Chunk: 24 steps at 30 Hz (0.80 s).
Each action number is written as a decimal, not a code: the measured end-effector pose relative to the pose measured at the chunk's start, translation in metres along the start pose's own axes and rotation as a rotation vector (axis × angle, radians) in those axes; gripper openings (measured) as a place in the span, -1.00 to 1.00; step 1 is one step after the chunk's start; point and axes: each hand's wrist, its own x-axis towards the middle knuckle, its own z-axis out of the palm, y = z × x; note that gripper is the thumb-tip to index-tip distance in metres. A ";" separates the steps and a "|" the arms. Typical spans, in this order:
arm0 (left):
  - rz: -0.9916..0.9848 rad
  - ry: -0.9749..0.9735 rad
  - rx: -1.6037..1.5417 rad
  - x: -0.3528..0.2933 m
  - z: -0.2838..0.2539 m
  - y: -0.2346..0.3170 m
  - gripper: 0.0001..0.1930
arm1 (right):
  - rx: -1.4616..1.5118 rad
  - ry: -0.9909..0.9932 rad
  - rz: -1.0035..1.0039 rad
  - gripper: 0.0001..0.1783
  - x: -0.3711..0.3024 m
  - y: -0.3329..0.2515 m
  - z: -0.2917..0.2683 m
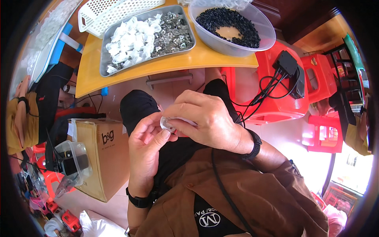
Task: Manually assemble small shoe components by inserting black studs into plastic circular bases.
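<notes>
Over my lap, both hands meet around a small clear-white plastic piece (167,125). My left hand (147,139) pinches it between thumb and fingers. From the other side my right hand (211,121) is closed, its fingertips against the same piece; a whitish edge shows under its fingers, too hidden to name. Ahead, on the yellow table (221,60), lies a grey metal tray (103,59). White plastic pieces (132,37) are heaped in its left part, and small clear and dark bits (171,37) fill the right.
Beside the tray stand a clear bowl (268,33) of black granule-like pieces (242,19) and a white perforated basket (106,19). To the right, a red stool (278,104) carries black cabled devices (287,63). A cardboard box (112,158) and clear tub (85,160) stand left, near another person's arm (19,112).
</notes>
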 end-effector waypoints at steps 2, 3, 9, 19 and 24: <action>0.000 -0.008 0.014 0.000 0.001 0.000 -0.64 | -0.078 -0.051 -0.136 -0.81 0.001 0.004 0.000; 0.002 -0.016 0.026 0.000 0.001 0.000 -0.64 | -0.078 -0.051 -0.135 -0.81 0.000 0.004 -0.001; -0.023 -0.034 -0.006 0.000 -0.001 -0.001 -0.64 | 0.064 -0.014 -0.044 -0.81 -0.002 0.007 0.000; -0.049 -0.046 -0.030 0.000 0.000 -0.002 -0.63 | 0.377 0.074 0.140 -0.85 -0.009 0.013 0.013; -0.044 -0.030 -0.030 -0.002 0.000 -0.003 -0.61 | 0.266 0.071 0.152 -0.86 -0.012 0.007 0.008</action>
